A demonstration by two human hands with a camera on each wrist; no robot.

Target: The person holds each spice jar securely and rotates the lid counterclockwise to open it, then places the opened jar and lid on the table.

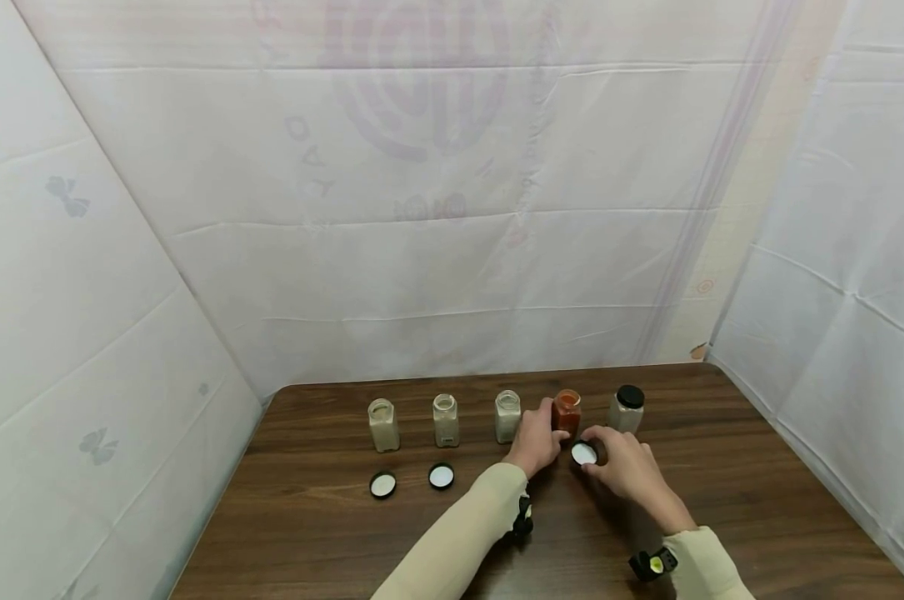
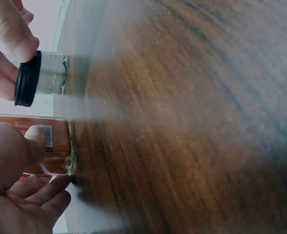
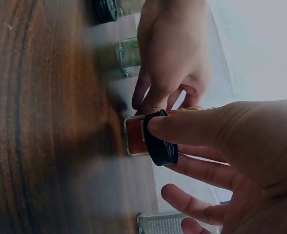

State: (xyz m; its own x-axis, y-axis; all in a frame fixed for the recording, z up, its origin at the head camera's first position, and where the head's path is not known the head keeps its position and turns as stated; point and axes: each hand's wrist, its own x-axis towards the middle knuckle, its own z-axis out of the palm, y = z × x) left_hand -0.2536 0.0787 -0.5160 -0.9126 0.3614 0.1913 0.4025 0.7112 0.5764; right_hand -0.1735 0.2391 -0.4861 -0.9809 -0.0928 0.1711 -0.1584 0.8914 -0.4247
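Observation:
My left hand [image 1: 536,439] grips an uncapped glass jar of red-orange spice [image 1: 567,412], its thumb lying across the label side in the left wrist view. Between the thumb and fingers of my right hand [image 1: 627,467], a black lid [image 1: 584,453] is pinched, its white inner face turned up in the head view. The lid is apart from the jar's mouth, a little nearer to me. Left of my left hand stands an open jar of pale contents [image 1: 507,417]. Just beyond my right hand is a jar with a black cap [image 1: 630,397] still on.
Farther left, two more open jars, one at the end [image 1: 384,427] and one beside it [image 1: 447,422], stand in the same row. In front of them lie two black lids, the left lid [image 1: 382,485] and right lid [image 1: 441,476], white side up. White sheeting [image 1: 452,250] rises behind the wooden table [image 1: 309,542].

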